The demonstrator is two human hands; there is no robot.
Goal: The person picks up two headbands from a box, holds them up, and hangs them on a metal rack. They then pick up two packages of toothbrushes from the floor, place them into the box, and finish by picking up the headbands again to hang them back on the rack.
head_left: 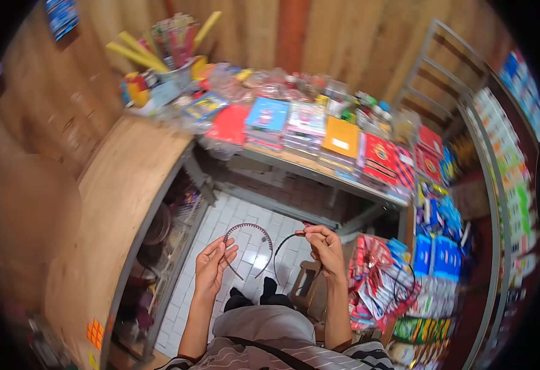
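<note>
My left hand pinches one side of a dark reddish headband with a toothed inner edge. Its arch points away from me and its two ends hang toward my body. In my right hand, closed between thumb and fingers, is a thin black headband; it curves left and down, close beside the toothed one. Part of the black headband is hidden behind my right fingers. Both hands are raised in front of my waist, over the white tiled floor.
A wooden counter runs along the left. Ahead, a table holds notebooks, a red folder and a bucket of sticks. A wooden stool stands below my right hand, near packaged goods. Stocked shelves line the right.
</note>
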